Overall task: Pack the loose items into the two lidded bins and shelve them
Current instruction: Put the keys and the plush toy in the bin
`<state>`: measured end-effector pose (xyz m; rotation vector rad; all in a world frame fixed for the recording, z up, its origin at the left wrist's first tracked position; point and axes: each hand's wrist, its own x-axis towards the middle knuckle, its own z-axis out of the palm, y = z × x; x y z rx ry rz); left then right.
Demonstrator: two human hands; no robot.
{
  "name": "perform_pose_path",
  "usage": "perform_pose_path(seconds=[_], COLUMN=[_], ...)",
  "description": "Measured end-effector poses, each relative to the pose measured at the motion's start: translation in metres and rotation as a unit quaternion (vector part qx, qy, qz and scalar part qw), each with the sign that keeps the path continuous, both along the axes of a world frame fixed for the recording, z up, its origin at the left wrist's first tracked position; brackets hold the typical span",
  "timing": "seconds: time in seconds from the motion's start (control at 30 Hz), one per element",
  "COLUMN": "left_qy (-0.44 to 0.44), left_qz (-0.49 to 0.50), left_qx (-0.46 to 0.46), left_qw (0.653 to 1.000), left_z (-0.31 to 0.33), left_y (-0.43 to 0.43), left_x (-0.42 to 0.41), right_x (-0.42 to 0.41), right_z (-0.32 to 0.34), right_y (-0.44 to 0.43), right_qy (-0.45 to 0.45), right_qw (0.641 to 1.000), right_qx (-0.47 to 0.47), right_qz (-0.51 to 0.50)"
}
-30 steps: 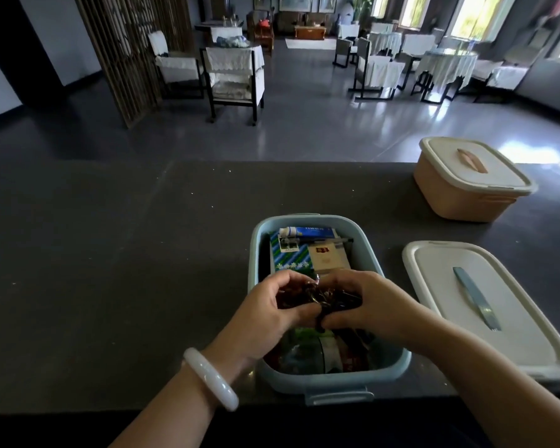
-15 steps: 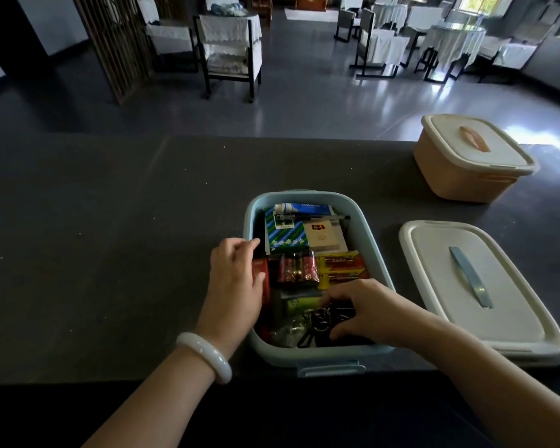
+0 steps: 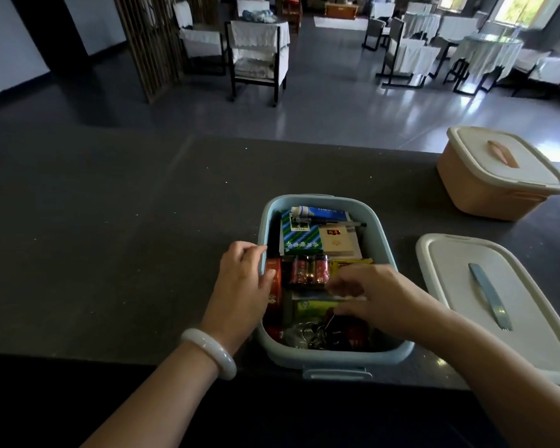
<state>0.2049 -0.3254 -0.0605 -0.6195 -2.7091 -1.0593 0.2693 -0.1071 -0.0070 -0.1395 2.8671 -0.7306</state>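
Left hand [image 3: 243, 279]: fingers bent over the left rim of the blue bin [image 3: 330, 355], thumb inside, steadying it, I judge.
Right hand [image 3: 372, 295]: low over the contents, fingers bent and blurred; I cannot tell if they hold anything. Probably settling items so the lid will sit.
Blue bin: open and full, at the near edge of the worktop [image 3: 110, 253].
Lid [image 3: 459, 279]: flat just right of the bin, within reach.
Peach bin [image 3: 485, 195]: lidded, farther right.
Writing: print on the green striped box [image 3: 299, 237] is too small to read.

Your right hand [image 3: 379, 295] covers most of the yellow packet [image 3: 349, 262]; its blurred fingertips [image 3: 333, 287] hide any grasp. Under that wrist, the dark tangle [image 3: 317, 337] in the blue bin [image 3: 337, 355] is unreadable. The lid [image 3: 459, 279] beyond runs off-frame.
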Motion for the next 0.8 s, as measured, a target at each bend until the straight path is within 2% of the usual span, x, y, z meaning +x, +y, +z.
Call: perform_pose_path(seconds=[0.13,0.33,0.4,0.57,0.8], left_qy=[-0.022,-0.007,-0.007,-0.016,-0.072], left_qz=[0.013,0.072,0.106,0.171,0.226], left_qx=[-0.049,-0.212,-0.272,-0.419,-0.451], left_qw=[0.998,0.975,0.956,0.892,0.860], left_z=[-0.002,-0.003,0.000,0.003,0.014], left_y=[-0.022,-0.086,-0.112,-0.184,-0.309], left_x=[-0.002,-0.007,-0.008,-0.014,-0.038], right_x=[-0.027,-0.077,-0.095,-0.135,-0.181], right_z=[0.013,0.023,0.023,0.013,-0.002], right_y=[-0.021,-0.085,-0.115,-0.199,-0.336], right_qy=[0.033,0.076,0.076,0.070,0.034], right_qw=[0.999,0.989,0.981,0.942,0.914], right_qx=[-0.005,0.002,0.040,0.203,0.255], right_qz=[0.025,0.126,0.175,0.258,0.312])
